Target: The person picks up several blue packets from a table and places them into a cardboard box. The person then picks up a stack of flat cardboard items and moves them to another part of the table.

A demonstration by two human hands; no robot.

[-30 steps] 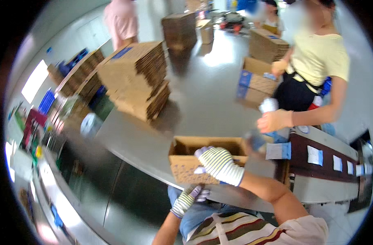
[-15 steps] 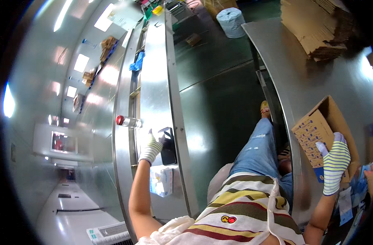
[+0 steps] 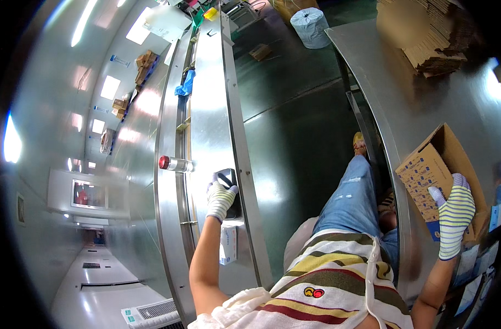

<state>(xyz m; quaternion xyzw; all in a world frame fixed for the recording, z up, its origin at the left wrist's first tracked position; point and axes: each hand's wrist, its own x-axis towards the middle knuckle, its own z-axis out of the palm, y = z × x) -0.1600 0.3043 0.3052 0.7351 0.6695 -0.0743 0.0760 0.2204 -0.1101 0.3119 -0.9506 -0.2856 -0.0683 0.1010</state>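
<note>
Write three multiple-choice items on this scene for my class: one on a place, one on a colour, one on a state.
1. Where does the right hand in its striped knit glove rest?
A on the open brown cardboard box
B on the blue paper roll
C on the metal belt

2. What colour is the cap of the clear bottle on the long metal conveyor?
A green
B red
C white

3. How is the left hand?
A hanging free
B flat on the floor
C closed on a small dark packet

Answers: 1 A, the glove lies on the box rim; 2 B, the cap is red; 3 C, its fingers wrap the packet.
</note>
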